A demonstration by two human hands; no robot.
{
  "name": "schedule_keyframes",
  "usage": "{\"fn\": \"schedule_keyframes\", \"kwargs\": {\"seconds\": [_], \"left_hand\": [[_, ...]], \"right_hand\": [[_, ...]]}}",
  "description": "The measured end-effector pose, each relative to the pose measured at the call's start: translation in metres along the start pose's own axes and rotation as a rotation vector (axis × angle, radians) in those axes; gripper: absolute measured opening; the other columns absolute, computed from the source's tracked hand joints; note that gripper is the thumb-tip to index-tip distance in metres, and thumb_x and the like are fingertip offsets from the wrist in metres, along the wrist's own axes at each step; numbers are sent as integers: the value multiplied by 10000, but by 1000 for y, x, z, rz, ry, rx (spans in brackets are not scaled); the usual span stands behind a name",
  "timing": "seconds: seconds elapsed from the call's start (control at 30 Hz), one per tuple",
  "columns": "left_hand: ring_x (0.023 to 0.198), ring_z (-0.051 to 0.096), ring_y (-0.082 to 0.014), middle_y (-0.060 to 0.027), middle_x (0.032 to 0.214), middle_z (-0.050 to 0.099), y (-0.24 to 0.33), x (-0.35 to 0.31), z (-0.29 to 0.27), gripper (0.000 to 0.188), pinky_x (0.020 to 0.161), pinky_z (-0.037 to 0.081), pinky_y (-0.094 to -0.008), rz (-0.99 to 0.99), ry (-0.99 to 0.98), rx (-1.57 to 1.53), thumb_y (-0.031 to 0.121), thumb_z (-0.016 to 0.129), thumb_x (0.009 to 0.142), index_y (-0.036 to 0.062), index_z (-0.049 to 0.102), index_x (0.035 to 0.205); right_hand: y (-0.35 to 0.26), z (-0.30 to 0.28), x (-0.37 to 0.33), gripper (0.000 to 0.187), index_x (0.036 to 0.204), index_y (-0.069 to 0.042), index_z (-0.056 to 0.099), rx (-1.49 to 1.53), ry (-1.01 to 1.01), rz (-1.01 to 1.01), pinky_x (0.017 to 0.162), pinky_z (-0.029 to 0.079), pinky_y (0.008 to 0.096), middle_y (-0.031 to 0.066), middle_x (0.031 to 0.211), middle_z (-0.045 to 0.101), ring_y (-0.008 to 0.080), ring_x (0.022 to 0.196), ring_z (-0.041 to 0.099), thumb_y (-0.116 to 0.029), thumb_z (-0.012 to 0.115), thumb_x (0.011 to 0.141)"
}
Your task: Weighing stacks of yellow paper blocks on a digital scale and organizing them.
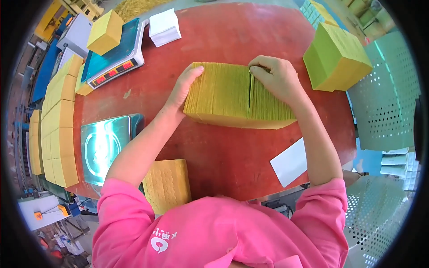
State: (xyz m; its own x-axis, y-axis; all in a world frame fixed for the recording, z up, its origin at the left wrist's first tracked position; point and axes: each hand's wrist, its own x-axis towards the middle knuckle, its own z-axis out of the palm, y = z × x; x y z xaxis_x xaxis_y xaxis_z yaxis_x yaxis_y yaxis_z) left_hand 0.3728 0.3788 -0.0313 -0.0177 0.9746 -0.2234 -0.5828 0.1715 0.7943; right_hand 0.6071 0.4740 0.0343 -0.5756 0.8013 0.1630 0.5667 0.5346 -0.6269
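Mustard-yellow paper makes up the long block lying on the red bench, in front of the person and between both hands. Its sheets stand on edge, packed side by side, so the upper face is a field of fine, close lines running from the far edge toward the near one. Left of a narrow dark split, the lines are tight and even, and the colour is a flat, warm yellow; right of it, they look looser and more ridged, with darker grooves and a greenish cast. The near side is smoother and paler, more orange than the top. The left hand grips the block's left end, its thumb laid on the upper far corner. The right hand is curled over the right-hand part, thumb and forefinger close together at the far end of the split; whether sheets are pinched between them is too small to tell. A white sheet lies near the block's right end, toward the person, and a patterned yellow stack stands by the left forearm.
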Motion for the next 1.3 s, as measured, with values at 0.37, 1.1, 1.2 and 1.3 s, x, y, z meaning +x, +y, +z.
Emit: {"fn": "schedule_keyframes", "kwargs": {"seconds": [0.37, 1.1, 1.2, 1.3], "left_hand": [[1001, 581, -145, -47, 1079, 595, -9, -9, 15, 259, 853, 497, -338, 57, 83, -36, 282, 559, 947, 87, 547, 1116], [991, 584, -147, -52, 1087, 591, -11, -6, 11, 277, 860, 502, -341, 44, 47, -66, 274, 535, 952, 73, 531, 1144], [990, 584, -149, -51, 1088, 588, -13, -8, 16, 273, 856, 501, -342, 38, 55, -53, 272, 535, 951, 74, 530, 1139], [988, 581, -148, -49, 1083, 584, -18, -9, 14, 271, 852, 497, -340, 85, 79, -23, 273, 534, 951, 73, 528, 1134]], "right_hand": [[7, 11, 7, 256, 977, -89, 703, -39, 19, 23, 809, 498, 429, 116, 903, 707, 325, 889, 653, -279, 549, 904], [7, -6, 6, 325, 1087, -37, 681, 79, -175, -9, 869, 494, 419, 180, 1012, 695, 347, 968, 644, -164, 531, 829], [8, 0, 8, 292, 1022, -27, 695, 35, -113, 17, 844, 499, 424, 165, 957, 702, 344, 932, 649, -158, 525, 824], [0, 4, 11, 258, 957, -24, 700, -21, -62, 77, 823, 500, 429, 155, 895, 703, 343, 902, 651, -162, 529, 823]]}}
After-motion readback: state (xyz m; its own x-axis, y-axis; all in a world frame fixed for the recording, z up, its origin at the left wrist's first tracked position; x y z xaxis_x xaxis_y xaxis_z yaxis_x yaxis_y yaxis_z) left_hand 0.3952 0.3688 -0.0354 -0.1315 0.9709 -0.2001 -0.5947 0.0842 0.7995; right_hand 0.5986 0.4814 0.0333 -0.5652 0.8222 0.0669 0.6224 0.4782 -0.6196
